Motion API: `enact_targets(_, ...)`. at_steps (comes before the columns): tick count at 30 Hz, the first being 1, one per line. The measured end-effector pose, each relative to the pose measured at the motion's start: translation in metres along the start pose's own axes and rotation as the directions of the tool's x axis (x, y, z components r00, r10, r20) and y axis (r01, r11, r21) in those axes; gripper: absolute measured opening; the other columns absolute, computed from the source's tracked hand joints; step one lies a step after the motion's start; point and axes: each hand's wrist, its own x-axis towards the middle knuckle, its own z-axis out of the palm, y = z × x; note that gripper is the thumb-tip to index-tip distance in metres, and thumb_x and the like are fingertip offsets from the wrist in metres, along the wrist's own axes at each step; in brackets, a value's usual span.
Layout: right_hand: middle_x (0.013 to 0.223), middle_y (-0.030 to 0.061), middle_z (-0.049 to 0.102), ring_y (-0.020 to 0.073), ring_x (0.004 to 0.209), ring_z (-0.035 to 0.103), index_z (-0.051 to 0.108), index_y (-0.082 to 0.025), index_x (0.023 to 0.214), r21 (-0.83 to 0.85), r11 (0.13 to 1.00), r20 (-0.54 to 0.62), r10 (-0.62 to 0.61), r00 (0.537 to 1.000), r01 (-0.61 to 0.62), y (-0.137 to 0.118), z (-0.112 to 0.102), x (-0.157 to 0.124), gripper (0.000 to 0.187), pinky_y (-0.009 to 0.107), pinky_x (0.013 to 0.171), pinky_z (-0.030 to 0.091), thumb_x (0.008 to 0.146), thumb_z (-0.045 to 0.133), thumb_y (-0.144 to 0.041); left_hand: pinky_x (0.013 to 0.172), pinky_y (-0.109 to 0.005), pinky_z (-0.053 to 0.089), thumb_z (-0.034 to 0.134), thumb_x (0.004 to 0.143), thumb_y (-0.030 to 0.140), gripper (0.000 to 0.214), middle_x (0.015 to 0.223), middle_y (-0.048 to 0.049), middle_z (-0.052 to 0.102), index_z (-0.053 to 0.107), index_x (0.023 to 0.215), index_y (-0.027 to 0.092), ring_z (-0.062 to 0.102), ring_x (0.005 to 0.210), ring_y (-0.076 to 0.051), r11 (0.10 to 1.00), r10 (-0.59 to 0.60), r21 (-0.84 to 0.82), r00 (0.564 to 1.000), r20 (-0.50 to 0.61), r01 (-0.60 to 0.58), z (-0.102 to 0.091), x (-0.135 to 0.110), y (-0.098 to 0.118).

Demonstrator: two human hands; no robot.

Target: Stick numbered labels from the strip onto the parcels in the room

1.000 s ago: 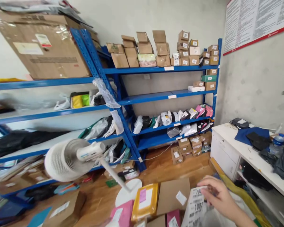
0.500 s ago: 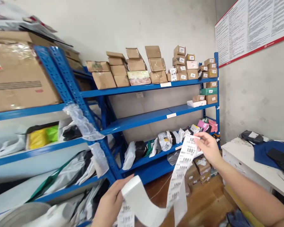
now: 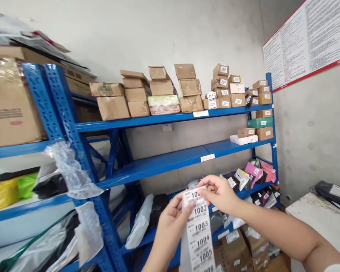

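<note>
A long white strip of numbered labels (image 3: pixel 200 234) hangs in front of me, printed 1002, 1003, 1004, 1005 downward. My left hand (image 3: pixel 170 223) grips the strip's left edge near its top. My right hand (image 3: pixel 219 192) pinches the top label with thumb and fingers. Both hands are held in front of the blue metal shelving (image 3: pixel 164 162).
Cardboard boxes (image 3: pixel 187 88) with number tags line the top shelf. Bagged parcels (image 3: pixel 243 177) lie on the lower shelves, and more boxes (image 3: pixel 238 245) sit on the floor. A large carton (image 3: pixel 11 109) is at the left, a white desk (image 3: pixel 317 215) at the right, a printed wall poster (image 3: pixel 308 37) above it.
The view has lifted from the floor to the shelves. My left hand came up from the bottom and took the strip near its top; both hands now meet at the top label.
</note>
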Motion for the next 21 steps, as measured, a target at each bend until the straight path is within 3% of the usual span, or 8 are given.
enact_targets(2,0.058,-0.0053,0.056,0.0083,0.045,0.052,0.064,-0.019,0.089,-0.001,0.999,0.026,-0.035,0.999,0.035,0.014,-0.011,0.031,0.025,0.021,0.047,0.041,0.080,0.070,-0.042,0.062,-0.033,0.058,0.072,0.061,0.072,0.078,0.085,-0.0093,0.076,0.066,0.112,0.014,0.071,0.069,-0.025,1.000,-0.016,0.015,0.992,-0.127,0.018,0.006,0.030,0.006)
enact_targets(4,0.065,-0.0030,0.061,0.0081,0.048,0.053,0.065,-0.019,0.086,-0.030,0.992,0.037,-0.123,0.992,0.124,0.025,-0.026,0.068,0.019,0.021,0.049,0.042,0.080,0.068,-0.037,0.054,-0.028,0.053,0.075,0.058,0.070,0.065,0.070,-0.0048,0.072,0.070,0.092,0.016,0.066,0.059,-0.020,0.996,0.058,0.080,0.963,-0.263,-0.038,0.009,0.064,0.015)
enact_targets(7,0.084,0.0017,0.067,0.0095,0.059,0.057,0.069,-0.020,0.080,-0.075,0.944,0.028,-0.319,0.947,0.320,0.040,-0.049,0.136,0.009,0.022,0.054,0.045,0.078,0.070,-0.029,0.046,-0.021,0.042,0.077,0.058,0.065,0.049,0.058,0.0001,0.064,0.067,0.071,0.018,0.054,0.050,-0.013,0.958,0.223,0.261,0.880,-0.420,-0.118,0.009,0.120,0.032)
enact_targets(10,0.084,0.0022,0.068,0.0129,0.070,0.061,0.072,-0.021,0.077,-0.072,0.911,0.027,-0.405,0.914,0.406,0.056,-0.063,0.209,0.004,0.023,0.059,0.047,0.077,0.071,-0.025,0.041,-0.019,0.029,0.076,0.058,0.063,0.048,0.044,0.0047,0.049,0.058,0.055,0.019,0.039,0.042,-0.008,0.918,0.304,0.384,0.800,-0.517,-0.101,0.007,0.176,0.048)
enact_targets(12,0.080,0.0016,0.069,0.0137,0.070,0.061,0.072,-0.022,0.077,-0.028,0.915,0.031,-0.401,0.915,0.402,0.068,-0.067,0.252,0.004,0.025,0.061,0.049,0.077,0.071,-0.025,0.040,-0.019,0.028,0.077,0.057,0.063,0.048,0.044,0.0046,0.050,0.058,0.056,0.019,0.040,0.041,-0.008,0.932,0.281,0.354,0.777,-0.563,-0.080,0.006,0.210,0.055)
enact_targets(15,0.077,0.0018,0.071,0.0148,0.070,0.062,0.073,-0.021,0.078,0.095,0.927,0.036,-0.367,0.929,0.363,0.083,-0.071,0.300,0.007,0.027,0.064,0.051,0.075,0.072,-0.028,0.045,-0.021,0.038,0.080,0.053,0.063,0.050,0.055,-0.0002,0.062,0.066,0.067,0.017,0.052,0.048,-0.013,0.980,0.187,0.171,0.765,-0.616,-0.102,0.006,0.248,0.058)
enact_targets(18,0.078,0.0030,0.073,0.0160,0.070,0.063,0.073,-0.020,0.078,0.202,0.924,0.026,-0.337,0.941,0.326,0.097,-0.076,0.329,0.013,0.029,0.068,0.053,0.073,0.072,-0.033,0.053,-0.025,0.047,0.083,0.050,0.060,0.053,0.063,-0.0038,0.069,0.071,0.076,0.016,0.059,0.054,-0.016,0.978,0.178,0.025,0.775,-0.606,-0.206,0.011,0.274,0.056)
enact_targets(21,0.077,0.0040,0.073,0.0164,0.068,0.063,0.072,-0.020,0.077,0.281,0.912,0.028,-0.319,0.947,0.299,0.111,-0.084,0.344,0.020,0.031,0.067,0.053,0.071,0.073,-0.039,0.058,-0.026,0.050,0.088,0.049,0.049,0.049,0.071,-0.0047,0.072,0.073,0.083,0.017,0.063,0.061,-0.016,0.958,0.243,0.018,0.774,-0.584,-0.286,0.015,0.295,0.049)
